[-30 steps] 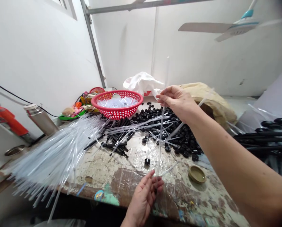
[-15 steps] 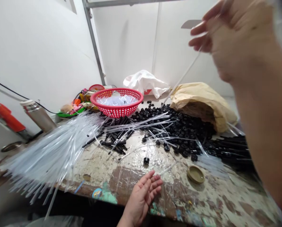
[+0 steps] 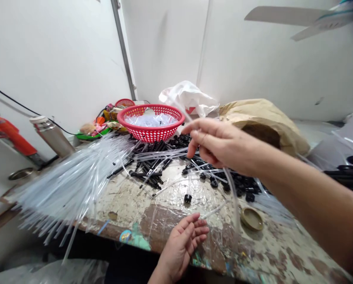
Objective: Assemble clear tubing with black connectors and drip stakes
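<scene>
My right hand (image 3: 220, 144) is above the middle of the table, its fingers closed around a clear plastic tube (image 3: 232, 189). One end rises blurred past the fingertips, and the other hangs down below the palm. At the table's front edge, my left hand (image 3: 184, 244) lies palm up with loosely bent fingers, nothing visible in it. A thin clear tube (image 3: 214, 210) lies just beyond its fingertips. Farther back stands a small black cap (image 3: 187, 198) with thin clear tubes coming out of it. Black caps (image 3: 243, 177) are heaped behind my right forearm.
A big bundle of clear tubes (image 3: 72, 189) covers the left side and overhangs the edge. Behind are a red basket (image 3: 151, 134) of clear pieces, a white bag (image 3: 191, 96) and a brown paper bag (image 3: 262, 112). A small round dish (image 3: 251, 219) sits at right; black rods (image 3: 148, 175) lie mid-table.
My right hand has come down and left from the upper right, still with the clear tube. My left hand stays by the table edge. The view has shifted slightly.
</scene>
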